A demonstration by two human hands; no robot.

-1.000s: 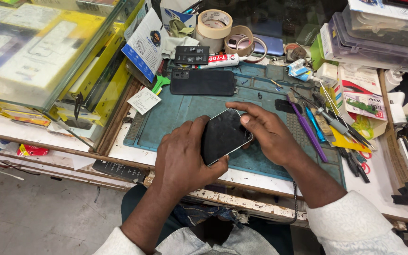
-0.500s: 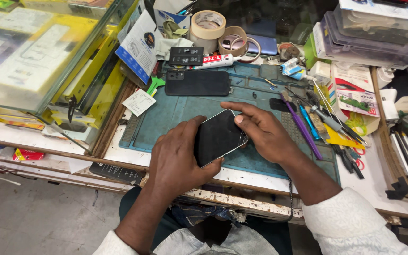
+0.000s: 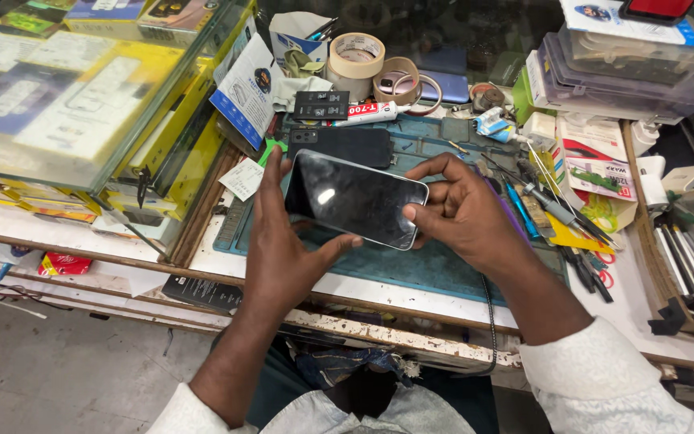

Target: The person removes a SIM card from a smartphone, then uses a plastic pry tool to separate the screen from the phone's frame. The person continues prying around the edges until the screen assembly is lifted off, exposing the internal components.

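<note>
Left hand [image 3: 283, 249] and right hand [image 3: 463, 213] both grip black glossy rectangular smartphone [image 3: 355, 199] above teal mat surface [image 3: 411, 269].

A small repair workshop: a teal rubber work mat [image 3: 435, 265] on a cluttered bench, rolls of beige tape [image 3: 357, 56], scattered hand tools [image 3: 552, 205], stacked clear plastic boxes [image 3: 628, 72].

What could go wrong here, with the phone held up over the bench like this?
1. The phone is held clear of the blue mat only at its edges by the left hand and right hand; a slip could drop it.
2. Screwdrivers and tweezers lie loose beside the right hand and might scratch the glass.
</note>
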